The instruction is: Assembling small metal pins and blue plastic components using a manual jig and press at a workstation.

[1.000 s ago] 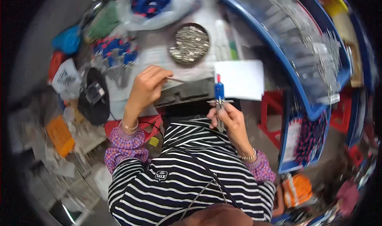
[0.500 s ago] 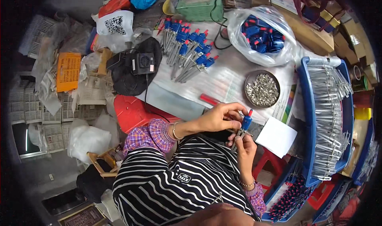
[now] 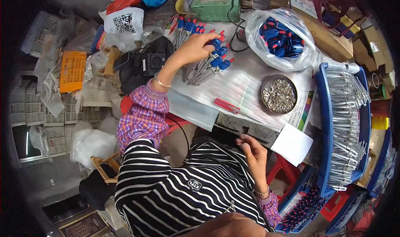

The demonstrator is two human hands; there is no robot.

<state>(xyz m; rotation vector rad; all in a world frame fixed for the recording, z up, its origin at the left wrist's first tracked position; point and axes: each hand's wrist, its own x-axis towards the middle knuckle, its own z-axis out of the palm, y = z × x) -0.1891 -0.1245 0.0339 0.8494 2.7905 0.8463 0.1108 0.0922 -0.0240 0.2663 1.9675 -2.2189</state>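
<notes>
My left hand (image 3: 195, 49) reaches over a bunch of metal-rod tools (image 3: 204, 72) with blue handles and red tips. Its fingers and thumb close round the blue handle (image 3: 215, 44) of one tool at the bunch's right side; the hand partly covers that tool. By the table's front edge, my right hand (image 3: 254, 153) is half curled, thumb apart from the fingers, with nothing visible in it. Between the hands lies a red-handled screwdriver (image 3: 227, 105) on the white sheet.
A round bowl of small metal pieces (image 3: 279, 94) stands right of the screwdriver, with white paper (image 3: 292, 144) nearer me. Behind is a clear bag of blue parts (image 3: 283, 39). A blue crate (image 3: 323, 124) of metal rods borders the right; a black fan device (image 3: 153, 62) lies left.
My left hand has moved from beside my right hand up and left to the bunch. The blue-handled tool has left my right hand, which stays near the table edge.
</notes>
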